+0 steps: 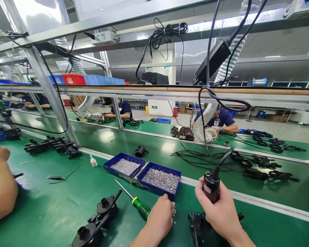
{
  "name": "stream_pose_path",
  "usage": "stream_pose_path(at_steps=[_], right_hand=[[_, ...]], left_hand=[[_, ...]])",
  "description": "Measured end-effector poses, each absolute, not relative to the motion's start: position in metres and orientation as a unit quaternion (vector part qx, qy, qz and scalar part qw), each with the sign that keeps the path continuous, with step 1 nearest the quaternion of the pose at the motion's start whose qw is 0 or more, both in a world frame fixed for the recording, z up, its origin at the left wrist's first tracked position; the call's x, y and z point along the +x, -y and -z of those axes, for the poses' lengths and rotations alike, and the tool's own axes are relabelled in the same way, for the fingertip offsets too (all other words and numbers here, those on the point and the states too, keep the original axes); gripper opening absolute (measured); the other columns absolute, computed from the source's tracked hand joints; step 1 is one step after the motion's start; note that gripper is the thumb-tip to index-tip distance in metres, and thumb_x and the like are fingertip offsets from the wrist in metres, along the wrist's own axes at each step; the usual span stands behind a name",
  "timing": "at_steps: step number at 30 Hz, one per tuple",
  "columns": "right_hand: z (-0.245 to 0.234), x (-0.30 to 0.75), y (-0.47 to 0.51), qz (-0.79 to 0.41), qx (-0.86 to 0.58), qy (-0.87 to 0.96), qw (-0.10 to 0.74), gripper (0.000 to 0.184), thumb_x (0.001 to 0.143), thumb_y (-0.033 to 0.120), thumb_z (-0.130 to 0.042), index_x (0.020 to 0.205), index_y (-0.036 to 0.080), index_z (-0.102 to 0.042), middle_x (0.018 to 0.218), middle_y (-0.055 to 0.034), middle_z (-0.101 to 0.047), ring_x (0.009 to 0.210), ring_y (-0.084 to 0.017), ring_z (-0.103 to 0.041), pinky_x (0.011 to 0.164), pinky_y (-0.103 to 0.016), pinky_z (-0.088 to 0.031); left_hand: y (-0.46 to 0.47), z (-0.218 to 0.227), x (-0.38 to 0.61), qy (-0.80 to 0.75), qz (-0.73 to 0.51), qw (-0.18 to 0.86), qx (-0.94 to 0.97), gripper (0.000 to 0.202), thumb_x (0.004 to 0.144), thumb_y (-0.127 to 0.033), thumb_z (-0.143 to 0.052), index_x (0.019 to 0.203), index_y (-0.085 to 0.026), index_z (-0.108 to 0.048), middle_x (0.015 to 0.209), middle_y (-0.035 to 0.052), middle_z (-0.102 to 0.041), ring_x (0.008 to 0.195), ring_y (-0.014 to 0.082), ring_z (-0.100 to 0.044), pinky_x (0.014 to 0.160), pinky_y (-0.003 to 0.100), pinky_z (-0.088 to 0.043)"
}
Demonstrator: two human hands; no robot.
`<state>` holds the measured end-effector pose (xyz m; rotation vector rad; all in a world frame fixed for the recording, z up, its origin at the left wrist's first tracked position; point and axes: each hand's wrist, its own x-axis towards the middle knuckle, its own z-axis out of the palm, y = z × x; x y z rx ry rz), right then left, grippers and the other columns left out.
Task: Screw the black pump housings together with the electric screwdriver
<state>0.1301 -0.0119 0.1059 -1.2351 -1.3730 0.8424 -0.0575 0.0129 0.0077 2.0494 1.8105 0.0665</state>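
Note:
In my right hand is a black corded electric screwdriver, held upright with its cable rising from the top. Its lower end is hidden by my hand, above a black plastic part. My left hand is closed around small silver screws, some of which show beside the fingers. Just left of that hand lies a screwdriver with a green handle. Beyond it stand two blue trays: one of longer screws and one of smaller silver pieces.
Black plastic assemblies lie at the front left. Farther back are a small white bottle, a loose black part and coiled black cables. A co-worker's arm reaches in at left. A metal shelf frame spans the bench.

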Motion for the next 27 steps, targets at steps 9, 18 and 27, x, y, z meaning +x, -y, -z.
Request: stream_pose_path(at_steps=[9, 18, 27], right_hand=[[-0.101, 0.134, 0.010, -0.306, -0.522, 0.602, 0.522, 0.030, 0.091, 0.052, -0.069, 0.090, 0.022, -0.063, 0.078, 0.0001, -0.063, 0.067, -0.016, -0.052, 0.060, -0.031, -0.042], [-0.104, 0.138, 0.016, -0.313, -0.432, 0.516, 0.670, 0.028, 0.089, 0.046, -0.079, 0.100, 0.024, -0.065, 0.078, 0.0007, -0.067, 0.058, -0.015, -0.059, 0.057, -0.030, -0.052], [-0.093, 0.127, 0.011, -0.329, -0.428, 0.556, 0.632, 0.027, 0.091, 0.046, -0.075, 0.098, 0.022, -0.065, 0.077, 0.0002, -0.064, 0.059, -0.014, -0.055, 0.058, -0.031, -0.048]], left_hand=[[-0.012, 0.022, -0.029, -0.628, -0.107, 0.250, 0.729, 0.020, 0.091, -0.012, -0.057, 0.075, -0.017, -0.066, 0.105, 0.0088, -0.066, 0.102, 0.0228, -0.064, 0.083, 0.033, -0.040], [0.001, 0.036, -0.025, -0.557, -0.218, 0.422, 0.681, 0.016, 0.092, -0.010, -0.054, 0.080, -0.020, -0.055, 0.081, 0.0014, -0.060, 0.083, 0.0186, -0.057, 0.076, 0.030, -0.037], [0.002, 0.047, -0.007, -0.514, -0.205, 0.706, 0.443, 0.023, 0.079, -0.027, -0.065, 0.066, -0.022, -0.047, 0.056, -0.0041, -0.049, 0.039, 0.0081, -0.040, 0.044, 0.021, -0.027]])
